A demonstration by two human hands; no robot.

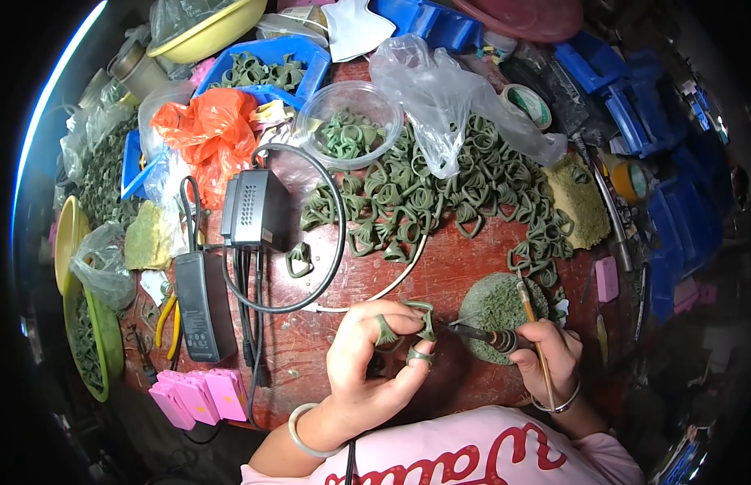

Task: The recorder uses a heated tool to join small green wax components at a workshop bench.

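My left hand (pixel 361 368) is closed, pinching a dark green wax-like ring (pixel 425 322) between its fingertips. Another green ring (pixel 385 331) sits around a finger, and a further green band (pixel 420 356) is at the thumb tip. My right hand (pixel 553 360) grips a dark pen-shaped tool (pixel 504 341) resembling a soldering iron, its metal tip pointing left, close to the pinched ring. A thin wooden-handled brush (pixel 537 347) is tucked upright in the same hand. Behind that tool lies a round pad (pixel 482 303) covered in green crumbs.
Many green rings (pixel 488 182) are heaped across the red table (pixel 440 275). A clear tub (pixel 315 145) and blue bin (pixel 315 61) hold more. Left stand a black power box (pixel 258 206) with looping cables, an adapter (pixel 204 307) and pink blocks (pixel 197 396). Blue trays (pixel 682 226) line the right.
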